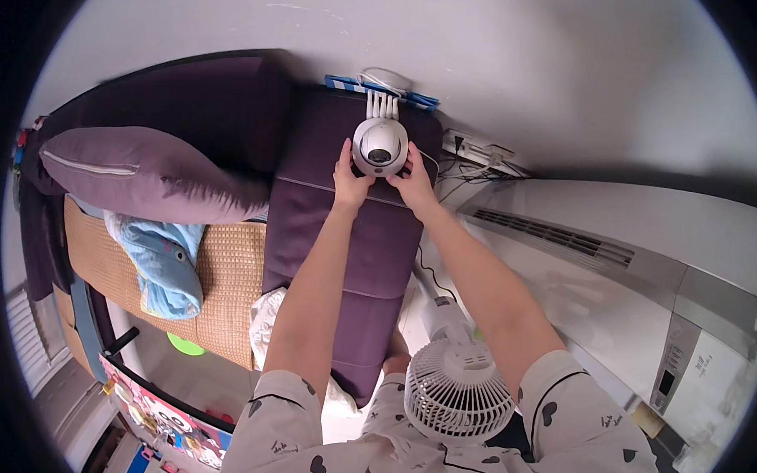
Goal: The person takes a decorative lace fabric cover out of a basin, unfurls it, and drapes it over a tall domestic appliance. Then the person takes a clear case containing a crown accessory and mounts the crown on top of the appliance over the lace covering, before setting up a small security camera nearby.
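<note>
Both my arms reach forward over the purple sofa armrest (341,235). Between my hands is a white round-headed security camera (380,148) with several short white antennas behind it. My left hand (352,176) touches its left side, fingers along the body. On the other side, my right hand (415,178) cups the lower right of the body. The dark lens faces me. Whether the camera's underside rests on the armrest is hidden. Just behind it, against the wall, lie a white device with a coiled cable (387,81) and a blue-and-white striped item (346,83).
A power strip (475,147) with tangled cables is right of the armrest, beside a tall white air conditioner (559,243). A white fan (459,389) stands near my body. On the sofa's left are a mauve cushion (143,172), a woven mat (230,262) and a blue cloth (165,266).
</note>
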A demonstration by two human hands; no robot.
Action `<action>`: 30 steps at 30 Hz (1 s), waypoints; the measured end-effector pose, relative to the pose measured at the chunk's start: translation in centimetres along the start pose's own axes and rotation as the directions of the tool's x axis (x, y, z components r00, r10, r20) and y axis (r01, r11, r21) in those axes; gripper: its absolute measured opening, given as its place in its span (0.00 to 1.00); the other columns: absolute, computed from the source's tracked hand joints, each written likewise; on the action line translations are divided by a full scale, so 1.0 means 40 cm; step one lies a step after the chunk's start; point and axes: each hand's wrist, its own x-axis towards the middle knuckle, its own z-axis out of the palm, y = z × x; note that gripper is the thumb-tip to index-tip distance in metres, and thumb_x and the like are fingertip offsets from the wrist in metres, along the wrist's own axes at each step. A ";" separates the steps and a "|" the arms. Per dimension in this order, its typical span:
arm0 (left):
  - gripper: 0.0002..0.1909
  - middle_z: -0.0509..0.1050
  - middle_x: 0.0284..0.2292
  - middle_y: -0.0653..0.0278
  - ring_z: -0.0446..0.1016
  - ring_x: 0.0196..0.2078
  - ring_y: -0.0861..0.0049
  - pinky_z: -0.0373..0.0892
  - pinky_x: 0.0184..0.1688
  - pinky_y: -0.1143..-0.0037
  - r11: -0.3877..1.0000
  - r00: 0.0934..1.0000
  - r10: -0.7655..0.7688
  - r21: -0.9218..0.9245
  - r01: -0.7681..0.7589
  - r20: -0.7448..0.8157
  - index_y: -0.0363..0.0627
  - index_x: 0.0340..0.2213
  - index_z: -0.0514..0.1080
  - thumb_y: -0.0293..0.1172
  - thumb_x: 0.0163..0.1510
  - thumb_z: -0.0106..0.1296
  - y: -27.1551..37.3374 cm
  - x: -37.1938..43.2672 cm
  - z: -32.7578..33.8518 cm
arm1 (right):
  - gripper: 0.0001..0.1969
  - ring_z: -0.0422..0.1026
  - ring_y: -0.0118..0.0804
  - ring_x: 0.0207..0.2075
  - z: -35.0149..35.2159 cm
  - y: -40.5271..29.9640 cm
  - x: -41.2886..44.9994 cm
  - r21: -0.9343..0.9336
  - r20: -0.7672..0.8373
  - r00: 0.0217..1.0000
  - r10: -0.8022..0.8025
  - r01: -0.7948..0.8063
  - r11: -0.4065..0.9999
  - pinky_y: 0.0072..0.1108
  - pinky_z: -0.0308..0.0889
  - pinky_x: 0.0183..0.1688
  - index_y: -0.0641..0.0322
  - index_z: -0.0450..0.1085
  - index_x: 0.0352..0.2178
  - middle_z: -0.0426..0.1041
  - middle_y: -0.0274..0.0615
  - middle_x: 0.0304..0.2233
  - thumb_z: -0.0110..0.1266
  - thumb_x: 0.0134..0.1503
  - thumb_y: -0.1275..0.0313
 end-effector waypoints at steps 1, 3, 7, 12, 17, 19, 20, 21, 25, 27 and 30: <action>0.48 0.55 0.52 0.53 0.58 0.54 0.61 0.61 0.53 0.67 1.000 1.000 0.002 0.000 -0.002 0.009 0.51 0.57 0.48 0.11 0.34 0.51 0.008 0.001 0.008 | 0.45 0.52 0.43 0.58 -0.003 0.008 0.009 0.000 -0.009 1.000 0.001 -0.001 1.000 0.31 0.52 0.57 0.57 0.39 0.59 0.50 0.48 0.58 0.56 0.42 0.83; 0.49 0.52 0.52 0.54 0.58 0.54 0.61 0.61 0.53 0.68 0.979 0.997 -0.062 -0.190 0.069 0.043 0.52 0.57 0.49 0.10 0.32 0.51 0.019 -0.005 0.019 | 0.44 0.53 0.41 0.57 -0.002 0.017 0.018 -0.001 -0.029 0.999 -0.030 0.030 1.000 0.32 0.52 0.56 0.56 0.41 0.59 0.51 0.44 0.57 0.57 0.42 0.82; 0.49 0.52 0.52 0.56 0.56 0.55 0.61 0.64 0.50 0.72 0.960 0.994 -0.074 -0.264 0.093 0.080 0.52 0.57 0.49 0.07 0.32 0.48 0.050 -0.020 0.010 | 0.43 0.59 0.39 0.53 0.002 -0.002 0.004 0.053 -0.058 0.994 -0.096 0.099 0.994 0.29 0.58 0.52 0.49 0.45 0.58 0.56 0.41 0.52 0.56 0.42 0.83; 0.45 0.51 0.54 0.58 0.60 0.53 0.65 0.66 0.49 0.73 0.959 0.996 0.043 -0.281 -0.018 0.084 0.51 0.58 0.48 0.10 0.38 0.48 0.165 -0.131 0.013 | 0.42 0.64 0.37 0.46 -0.043 -0.099 -0.080 0.154 -0.085 0.995 -0.051 0.063 0.986 0.26 0.64 0.46 0.49 0.48 0.57 0.59 0.39 0.50 0.59 0.41 0.81; 0.41 0.48 0.57 0.56 0.62 0.52 0.67 0.67 0.48 0.76 0.903 0.958 0.271 -0.370 -0.219 0.094 0.48 0.57 0.48 0.11 0.43 0.50 0.259 -0.215 0.018 | 0.41 0.65 0.33 0.42 -0.114 -0.184 -0.181 0.174 -0.023 0.977 -0.214 0.215 0.961 0.23 0.66 0.43 0.57 0.48 0.57 0.59 0.38 0.47 0.60 0.42 0.79; 0.41 0.48 0.57 0.56 0.63 0.52 0.67 0.66 0.49 0.75 0.884 0.951 0.279 -0.423 -0.201 0.131 0.47 0.57 0.48 0.12 0.44 0.50 0.350 -0.274 0.016 | 0.41 0.65 0.31 0.41 -0.137 -0.259 -0.254 0.209 -0.073 0.982 -0.173 0.185 0.960 0.22 0.67 0.42 0.58 0.48 0.57 0.59 0.37 0.48 0.60 0.43 0.79; 0.40 0.49 0.57 0.57 0.63 0.52 0.68 0.67 0.49 0.75 0.898 0.942 0.295 -0.382 -0.218 0.156 0.47 0.57 0.48 0.12 0.44 0.51 0.384 -0.300 0.014 | 0.41 0.65 0.31 0.41 -0.155 -0.284 -0.285 0.189 -0.083 0.983 -0.166 0.179 0.966 0.22 0.67 0.42 0.58 0.48 0.57 0.58 0.38 0.49 0.61 0.43 0.79; 0.40 0.50 0.57 0.58 0.63 0.52 0.68 0.67 0.49 0.74 0.911 0.934 0.309 -0.339 -0.236 0.179 0.46 0.57 0.48 0.13 0.45 0.52 0.407 -0.327 0.012 | 0.41 0.64 0.30 0.41 -0.164 -0.311 -0.317 0.170 -0.089 0.984 -0.157 0.171 0.971 0.21 0.67 0.42 0.57 0.48 0.57 0.57 0.38 0.50 0.61 0.42 0.79; 0.41 0.52 0.55 0.59 0.62 0.52 0.68 0.66 0.50 0.75 0.828 0.954 0.172 -0.561 -0.005 0.245 0.45 0.57 0.46 0.14 0.44 0.53 0.433 -0.413 0.045 | 0.39 0.63 0.31 0.45 -0.196 -0.410 -0.424 0.226 -0.063 0.984 -0.168 0.178 0.958 0.22 0.66 0.44 0.57 0.49 0.57 0.55 0.39 0.53 0.60 0.44 0.78; 0.42 0.52 0.54 0.59 0.62 0.53 0.68 0.65 0.51 0.75 0.821 0.946 0.195 -0.571 -0.013 0.258 0.45 0.57 0.45 0.13 0.44 0.53 0.439 -0.437 0.059 | 0.38 0.63 0.31 0.46 -0.209 -0.400 -0.450 0.213 -0.085 0.977 -0.194 0.208 0.955 0.22 0.65 0.44 0.58 0.49 0.56 0.55 0.40 0.53 0.59 0.45 0.77; 0.42 0.50 0.56 0.58 0.61 0.53 0.67 0.65 0.51 0.74 0.847 0.922 0.318 -0.503 -0.171 0.223 0.44 0.57 0.44 0.12 0.44 0.52 0.459 -0.453 0.070 | 0.36 0.63 0.30 0.46 -0.236 -0.394 -0.479 0.233 -0.106 0.970 -0.219 0.239 0.943 0.22 0.64 0.44 0.60 0.50 0.55 0.56 0.41 0.53 0.59 0.45 0.78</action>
